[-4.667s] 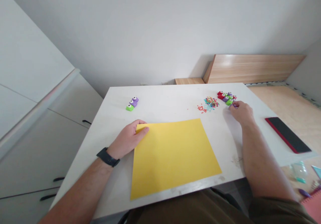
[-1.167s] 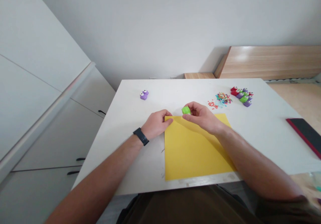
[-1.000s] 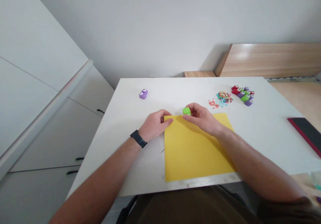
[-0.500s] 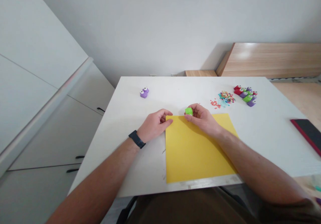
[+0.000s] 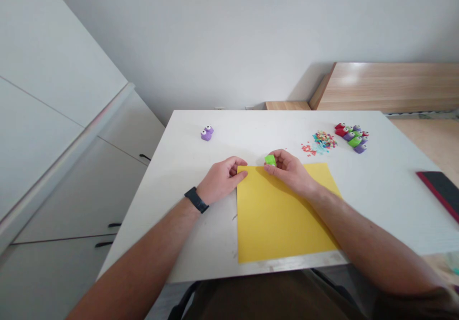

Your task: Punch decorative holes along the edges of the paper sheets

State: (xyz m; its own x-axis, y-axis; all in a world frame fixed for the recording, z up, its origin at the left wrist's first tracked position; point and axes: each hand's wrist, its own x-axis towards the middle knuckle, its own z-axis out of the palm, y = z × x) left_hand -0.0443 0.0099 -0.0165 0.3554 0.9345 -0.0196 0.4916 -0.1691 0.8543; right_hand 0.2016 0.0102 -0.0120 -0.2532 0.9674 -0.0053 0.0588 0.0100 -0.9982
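Green block (image 5: pixel 270 160): grasped by your right hand (image 5: pixel 291 172), just right of your left hand (image 5: pixel 219 181) | yellow sheet (image 5: pixel 283 224): corner pinched by your left hand | purple blocks (image 5: pixel 206 135): beyond your left hand

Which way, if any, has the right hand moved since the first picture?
Yes: the right hand moved left across the white table, past the colored confetti pile.

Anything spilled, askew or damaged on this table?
Loose colored bits lie on the white table with no container, red bits straying to the left; they look spilled, though perhaps set out on purpose. Dark marks left of the yellow paper look like smudges or wear.
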